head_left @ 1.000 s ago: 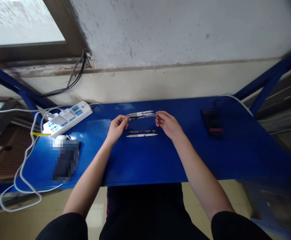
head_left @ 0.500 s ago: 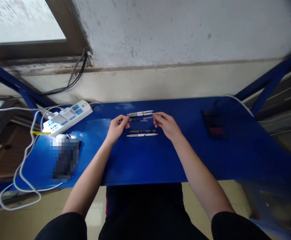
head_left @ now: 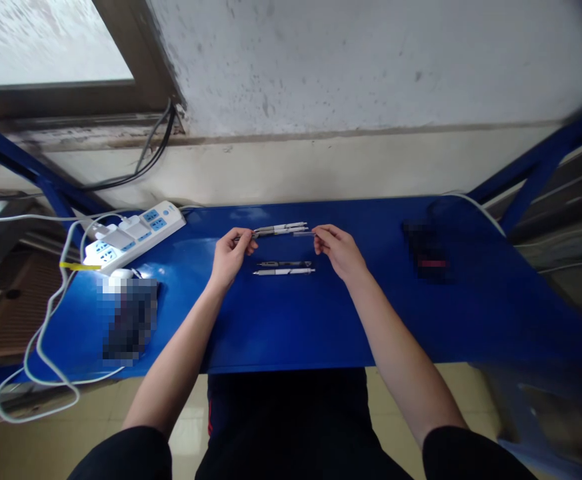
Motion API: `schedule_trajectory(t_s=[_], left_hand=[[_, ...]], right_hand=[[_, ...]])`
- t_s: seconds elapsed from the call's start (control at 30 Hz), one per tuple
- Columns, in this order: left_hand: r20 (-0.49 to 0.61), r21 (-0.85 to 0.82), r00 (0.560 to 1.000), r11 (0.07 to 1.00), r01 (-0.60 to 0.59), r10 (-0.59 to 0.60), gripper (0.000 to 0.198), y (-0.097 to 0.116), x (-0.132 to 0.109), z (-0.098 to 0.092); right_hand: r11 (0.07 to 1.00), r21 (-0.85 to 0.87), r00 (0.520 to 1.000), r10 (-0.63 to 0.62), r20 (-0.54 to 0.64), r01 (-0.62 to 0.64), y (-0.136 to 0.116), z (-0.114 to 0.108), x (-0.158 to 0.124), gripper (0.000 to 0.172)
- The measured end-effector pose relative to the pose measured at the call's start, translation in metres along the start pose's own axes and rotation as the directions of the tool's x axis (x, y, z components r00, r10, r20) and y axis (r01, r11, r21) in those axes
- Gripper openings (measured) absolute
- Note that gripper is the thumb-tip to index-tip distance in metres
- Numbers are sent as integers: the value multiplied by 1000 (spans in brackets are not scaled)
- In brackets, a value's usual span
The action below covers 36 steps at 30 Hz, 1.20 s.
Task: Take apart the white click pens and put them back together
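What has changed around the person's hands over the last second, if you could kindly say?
The left hand and right hand have drawn apart sideways, and the pen they held now appears parted: the left holds a dark pen section, the right a slim grey piece. Neither was let go. The two pens lying nearer the person and the power strip stayed put.

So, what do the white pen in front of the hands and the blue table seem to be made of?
The white pen looks like glossy plastic with a bright, metal-looking tip, though it is too small to be sure. The blue table looks like painted sheet metal: smooth, slightly shiny paint, which hides what lies beneath.
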<state>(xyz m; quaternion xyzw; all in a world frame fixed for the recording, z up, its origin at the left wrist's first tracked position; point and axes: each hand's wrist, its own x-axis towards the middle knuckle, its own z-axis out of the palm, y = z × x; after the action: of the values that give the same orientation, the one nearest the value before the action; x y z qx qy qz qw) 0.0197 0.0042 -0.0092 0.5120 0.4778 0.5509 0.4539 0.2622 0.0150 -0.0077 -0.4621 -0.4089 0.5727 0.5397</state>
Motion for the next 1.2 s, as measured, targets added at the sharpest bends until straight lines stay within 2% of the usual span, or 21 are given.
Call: schedule_trajectory(t_s=[0.07, 0.23, 0.47, 0.57, 0.7, 0.77, 1.2], left_hand=[[-8, 15, 1000, 1000, -7, 7, 26, 1, 0, 0], [50, 53, 999, 998, -16, 14, 26, 0, 0, 0], [140, 4, 989, 999, 47, -47, 28, -2, -2, 3], [118, -7, 992, 999, 51, -50, 27, -1, -2, 3], [30, -22, 999, 999, 36, -35, 25, 0, 0, 1], [0, -29, 1000, 999, 28, -28, 25, 0, 1, 0], [31, -6, 999, 999, 33, -33, 25, 0, -1, 0]], right_hand=[[1000, -1, 1000, 4, 19, -4, 0, 2, -1, 18], [1000, 4, 996, 13, 88, -13, 2, 8, -3, 21], [1000, -9, 982, 31, 185, -30, 1, 12, -6, 24], [1000, -13, 990, 21, 141, -20, -1, 9, -5, 23], [1000, -1, 1000, 1, 16, -1, -1, 3, -1, 17], [1000, 0, 1000, 5, -9, -5, -1, 1, 0, 15], [999, -42, 998, -11, 65, 13, 4, 5, -2, 20]])
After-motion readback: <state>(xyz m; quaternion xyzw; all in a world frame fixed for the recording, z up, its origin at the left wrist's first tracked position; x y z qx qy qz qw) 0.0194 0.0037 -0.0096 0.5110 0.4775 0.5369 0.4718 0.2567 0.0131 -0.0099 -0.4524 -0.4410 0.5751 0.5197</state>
